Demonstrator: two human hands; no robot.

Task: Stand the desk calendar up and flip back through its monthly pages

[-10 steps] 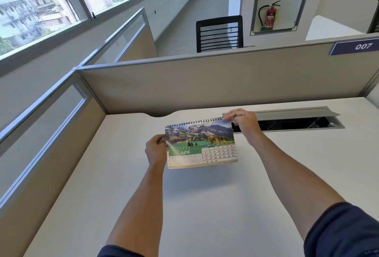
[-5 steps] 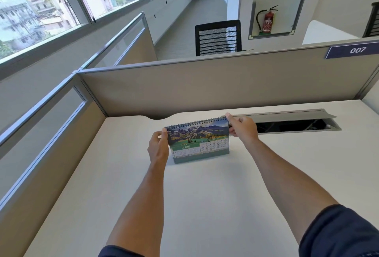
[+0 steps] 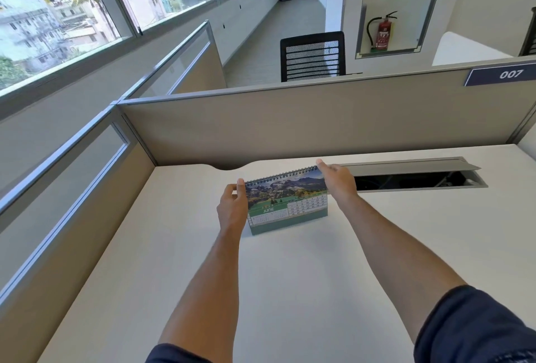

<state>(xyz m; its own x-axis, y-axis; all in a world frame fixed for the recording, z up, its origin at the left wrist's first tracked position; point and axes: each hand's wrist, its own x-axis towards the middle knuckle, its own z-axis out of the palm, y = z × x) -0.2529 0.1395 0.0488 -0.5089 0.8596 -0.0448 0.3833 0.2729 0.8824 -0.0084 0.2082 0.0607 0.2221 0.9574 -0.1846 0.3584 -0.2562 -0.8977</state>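
Observation:
A spiral-bound desk calendar [image 3: 285, 203] stands upright on its green base on the white desk [image 3: 290, 290]. Its front page shows a mountain photo and the month JUNE. My left hand [image 3: 232, 209] grips the calendar's left edge, thumb at the upper corner. My right hand [image 3: 338, 181] holds the upper right corner by the wire spiral, fingers behind the page.
Behind my right hand, an open grey cable tray [image 3: 414, 178] is cut into the desk. Beige partition walls [image 3: 290, 127] close off the desk's back and left side. A black mesh chair [image 3: 313, 56] stands beyond the partition.
The calendar went from being held above the desk to standing on its base on the desk. Both hands stayed on its edges and moved slightly away from me.

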